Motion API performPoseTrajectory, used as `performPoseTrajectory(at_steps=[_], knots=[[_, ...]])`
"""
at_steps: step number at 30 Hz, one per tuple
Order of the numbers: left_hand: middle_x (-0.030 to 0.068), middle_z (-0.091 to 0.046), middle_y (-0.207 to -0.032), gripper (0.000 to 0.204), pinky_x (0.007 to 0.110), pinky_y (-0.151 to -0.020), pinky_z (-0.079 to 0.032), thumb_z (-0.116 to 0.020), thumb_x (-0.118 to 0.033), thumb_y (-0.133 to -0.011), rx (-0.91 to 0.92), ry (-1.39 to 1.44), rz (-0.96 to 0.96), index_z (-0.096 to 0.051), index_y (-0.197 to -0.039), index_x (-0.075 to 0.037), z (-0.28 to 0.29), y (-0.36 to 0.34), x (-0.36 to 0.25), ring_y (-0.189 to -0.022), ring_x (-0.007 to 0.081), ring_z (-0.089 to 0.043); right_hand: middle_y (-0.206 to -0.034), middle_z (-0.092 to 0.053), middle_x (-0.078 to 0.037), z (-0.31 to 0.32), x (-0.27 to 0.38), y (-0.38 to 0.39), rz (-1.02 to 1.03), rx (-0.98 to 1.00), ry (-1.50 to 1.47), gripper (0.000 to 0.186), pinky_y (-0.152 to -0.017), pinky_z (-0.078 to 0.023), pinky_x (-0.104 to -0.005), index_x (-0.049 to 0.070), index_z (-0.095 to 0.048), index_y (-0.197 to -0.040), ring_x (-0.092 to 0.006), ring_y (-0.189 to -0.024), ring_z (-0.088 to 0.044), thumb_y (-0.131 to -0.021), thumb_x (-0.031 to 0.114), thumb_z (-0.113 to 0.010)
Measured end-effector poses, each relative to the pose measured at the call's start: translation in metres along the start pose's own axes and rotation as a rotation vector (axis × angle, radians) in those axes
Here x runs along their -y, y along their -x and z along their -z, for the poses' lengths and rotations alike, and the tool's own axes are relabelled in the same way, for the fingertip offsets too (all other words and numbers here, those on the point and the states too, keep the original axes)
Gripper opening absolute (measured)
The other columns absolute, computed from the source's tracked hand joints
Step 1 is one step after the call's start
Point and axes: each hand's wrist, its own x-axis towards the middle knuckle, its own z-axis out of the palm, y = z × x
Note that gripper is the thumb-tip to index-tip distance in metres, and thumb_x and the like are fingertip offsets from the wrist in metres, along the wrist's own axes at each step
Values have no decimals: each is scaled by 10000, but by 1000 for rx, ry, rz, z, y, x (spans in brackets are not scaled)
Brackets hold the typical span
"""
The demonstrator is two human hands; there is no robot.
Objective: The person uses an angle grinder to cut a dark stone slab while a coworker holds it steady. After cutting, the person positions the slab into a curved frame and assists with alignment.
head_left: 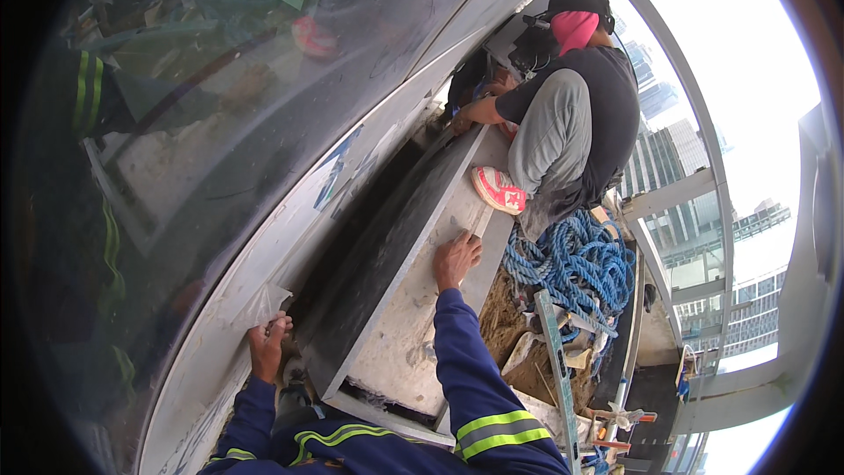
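At the lower left, my left hand (pixel 266 345) pinches a piece of clear plastic film (pixel 264 305) against the white lower edge of the curved panel (pixel 290 237). My right hand (pixel 457 259) rests on top of a long grey metal beam (pixel 404 321), its fingers curled in. Whatever those fingers may hold is hidden. Between beam and panel runs a deep, dark gap (pixel 365 211). Both my sleeves are dark blue with reflective bands.
A co-worker (pixel 607 114) in a dark shirt and cap crouches at the beam's far end, reaching into the gap. Coiled blue rope (pixel 576 264) lies right of the beam, beside a metal bar (pixel 558 369) and debris. Curved framing (pixel 703 141) stands at right, with tall buildings beyond.
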Motion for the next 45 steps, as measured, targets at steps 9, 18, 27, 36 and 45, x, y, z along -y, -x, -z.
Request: performPoseTrajectory(at_steps=[9,18,27,36,45], knots=[[112,-724,-1001,314,284,-753,-542,-617,-241,-964,3,-2,-30,-663,-1135,17,3,-3,8,-893,171,-706,-1231,-495,-213,0,1,-2,-32,35,9,288,-996,-375,-542,25,-552,-1158,-405,-1191,-470,-902,153,-519],[105,-724,-1014,342,287,-761,-540,-619,-255,-966,20,-11,6,-653,-1163,23,-8,-7,6,-902,170,-704,-1218,-493,-201,3,1,-4,-20,62,4,320,-1019,-352,-540,20,-532,-1143,-399,-1193,-469,-856,157,-568],[123,-712,-1048,375,310,-791,-561,-613,-286,-969,36,7,35,-646,-1159,36,-19,-11,14,-933,189,-702,-1252,-476,-210,0,-1,-3,-37,43,-38,346,-1014,-350,-555,20,-536,-1208,-410,-1202,-445,-893,161,-530],[112,-721,-1045,359,291,-770,-548,-620,-249,-963,39,-5,42,-648,-1180,35,-21,-10,6,-924,171,-703,-1226,-493,-195,0,1,-2,-30,50,-20,306,-1025,-351,-520,25,-537,-1144,-398,-1181,-467,-864,148,-538],[112,-724,-1037,346,284,-761,-545,-606,-249,-960,56,-20,24,-658,-1170,21,-20,-13,10,-921,175,-707,-1229,-482,-210,-4,-2,-4,-36,42,-16,324,-1024,-353,-537,20,-532,-1168,-411,-1188,-464,-879,167,-539]])
